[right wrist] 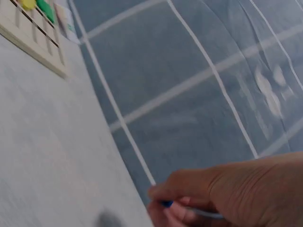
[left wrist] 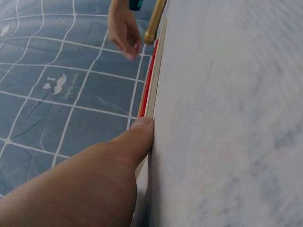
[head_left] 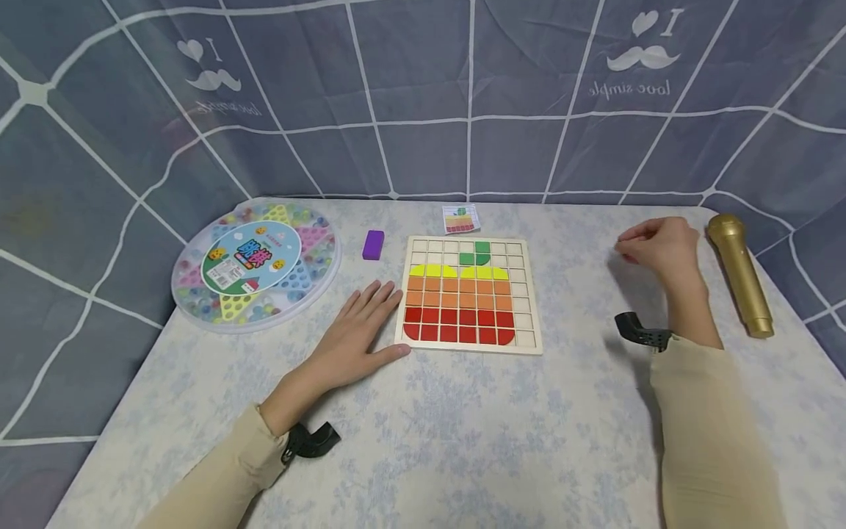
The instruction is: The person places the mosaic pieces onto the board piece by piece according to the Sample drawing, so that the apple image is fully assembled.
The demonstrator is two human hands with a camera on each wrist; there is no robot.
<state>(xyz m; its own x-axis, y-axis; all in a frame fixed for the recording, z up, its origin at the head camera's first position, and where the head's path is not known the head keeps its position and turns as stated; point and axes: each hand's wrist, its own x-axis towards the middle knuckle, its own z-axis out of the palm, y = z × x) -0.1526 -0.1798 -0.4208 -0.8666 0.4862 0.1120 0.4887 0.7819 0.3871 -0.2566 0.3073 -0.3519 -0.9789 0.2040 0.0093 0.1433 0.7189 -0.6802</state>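
My left hand [head_left: 357, 338] lies flat on the table with fingers spread. Its fingertips and thumb are at the left edge of a wooden grid board [head_left: 534, 323]. Rows of red tiles [head_left: 458, 325], orange tiles [head_left: 458, 292] and yellow tiles [head_left: 482, 272] fill the lower part of the grid, with green tiles [head_left: 476, 254] above. Raised over the table at the right, my right hand [head_left: 661, 250] has its thumb and fingers brought together. A small blue piece [right wrist: 166, 203] shows pinched at the fingertips, mostly hidden by them.
Behind the board lies a small pattern card [head_left: 460, 219]. A purple block [head_left: 373, 245] sits left of it, near a round marble game box [head_left: 311, 294]. A gold microphone-shaped object [head_left: 740, 275] lies at the right. A blue checked curtain [head_left: 423, 88] hangs along the back.
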